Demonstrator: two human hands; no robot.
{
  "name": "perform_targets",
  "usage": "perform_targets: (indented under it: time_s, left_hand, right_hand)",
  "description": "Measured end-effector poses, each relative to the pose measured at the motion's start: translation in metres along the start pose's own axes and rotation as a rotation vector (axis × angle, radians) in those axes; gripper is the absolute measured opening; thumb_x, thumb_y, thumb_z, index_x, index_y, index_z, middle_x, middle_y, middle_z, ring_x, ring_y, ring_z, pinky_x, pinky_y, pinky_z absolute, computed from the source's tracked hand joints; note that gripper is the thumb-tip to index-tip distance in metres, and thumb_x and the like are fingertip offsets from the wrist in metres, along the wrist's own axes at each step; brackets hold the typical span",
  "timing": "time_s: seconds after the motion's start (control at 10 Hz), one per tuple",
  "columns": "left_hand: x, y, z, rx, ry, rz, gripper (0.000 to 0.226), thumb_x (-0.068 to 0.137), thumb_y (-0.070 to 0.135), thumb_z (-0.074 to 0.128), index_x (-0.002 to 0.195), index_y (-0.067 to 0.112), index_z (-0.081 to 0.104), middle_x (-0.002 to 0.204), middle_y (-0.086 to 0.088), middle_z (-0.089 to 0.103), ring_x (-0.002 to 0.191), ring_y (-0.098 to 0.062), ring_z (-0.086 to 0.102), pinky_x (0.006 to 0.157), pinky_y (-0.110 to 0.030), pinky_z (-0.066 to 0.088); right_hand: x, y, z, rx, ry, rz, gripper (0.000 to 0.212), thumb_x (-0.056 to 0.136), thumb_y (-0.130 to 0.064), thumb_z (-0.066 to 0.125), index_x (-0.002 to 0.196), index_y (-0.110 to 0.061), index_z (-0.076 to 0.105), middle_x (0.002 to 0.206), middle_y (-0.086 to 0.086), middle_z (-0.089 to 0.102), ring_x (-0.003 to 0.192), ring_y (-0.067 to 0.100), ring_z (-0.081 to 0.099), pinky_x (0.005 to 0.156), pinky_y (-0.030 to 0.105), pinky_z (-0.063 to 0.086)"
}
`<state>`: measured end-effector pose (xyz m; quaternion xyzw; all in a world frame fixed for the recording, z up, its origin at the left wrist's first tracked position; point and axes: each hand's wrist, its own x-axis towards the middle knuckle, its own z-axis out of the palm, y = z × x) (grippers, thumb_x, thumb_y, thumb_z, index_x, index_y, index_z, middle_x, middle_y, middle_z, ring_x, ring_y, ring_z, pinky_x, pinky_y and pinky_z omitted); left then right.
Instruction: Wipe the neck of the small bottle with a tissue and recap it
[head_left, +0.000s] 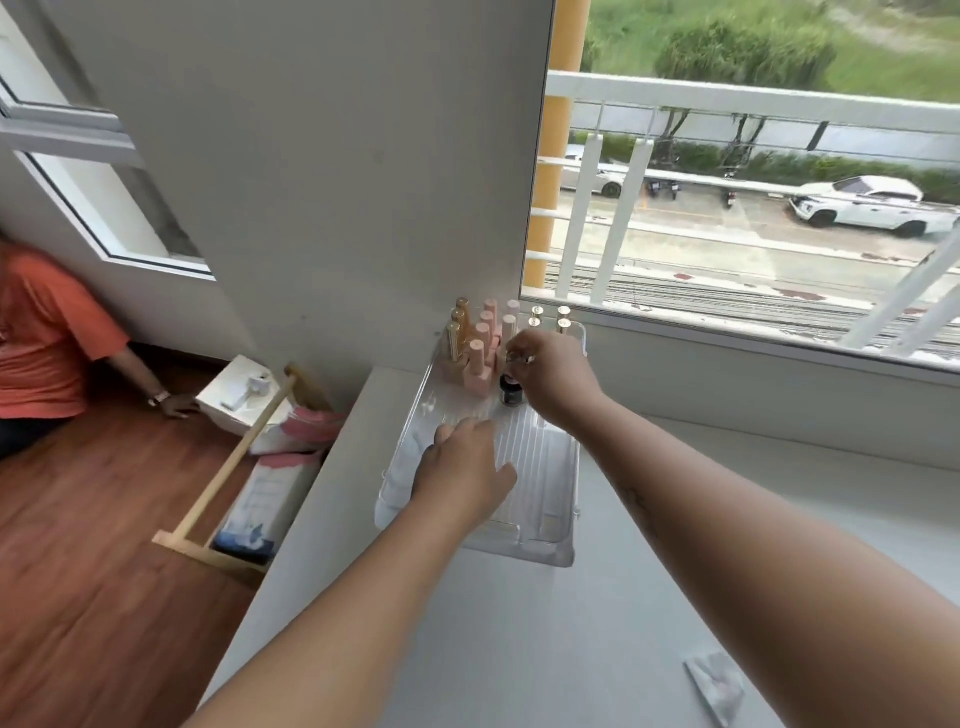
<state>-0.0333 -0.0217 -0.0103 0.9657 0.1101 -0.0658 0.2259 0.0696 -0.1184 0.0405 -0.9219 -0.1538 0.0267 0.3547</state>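
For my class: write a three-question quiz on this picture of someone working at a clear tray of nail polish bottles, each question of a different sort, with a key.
1. True or false: the right hand is above the small dark bottle.
2. Where does the left hand rest? A) on the floor B) in the clear tray C) on the window rail
3. Fill in: a crumpled ____ lies on the white counter, near the bottom right of the picture.

Key: 1 true; 2 B; 3 tissue

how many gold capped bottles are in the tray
7: three gold capped bottles in a row at the tray's far left, four at its far right; the right hand may hide more.
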Motion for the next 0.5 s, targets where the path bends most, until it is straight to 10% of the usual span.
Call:
perform_targets:
  time_s: [0.1,0.5]
  left_hand:
    - [0.002,-0.003,0.003,0.025,-0.01,0.003,0.051,0.092,0.038,0.056,0.136,0.013,0.05,0.145,-0.001,0.05,0.132,-0.027,0.038,0.101,-0.038,0.04]
    - [0.001,0.012,-0.006,-0.056,0.141,0.044,0.043,0.091,0.04,0.054,0.129,0.019,0.056,0.13,0.001,0.059,0.122,-0.025,0.045,0.091,-0.039,0.046]
  right_hand:
    - [0.004,-0.001,0.007,-0.004,-0.013,0.022,0.024,0.088,0.003,0.052,0.098,-0.005,0.072,0.097,0.016,0.073,0.074,0.025,0.063,0.056,0.025,0.05]
    - [-0.014,0.01,-0.023,0.026,0.049,-0.035,0.028,0.085,-0.014,0.069,0.113,-0.009,0.068,0.108,0.011,0.071,0.095,0.024,0.066,0.077,0.029,0.048]
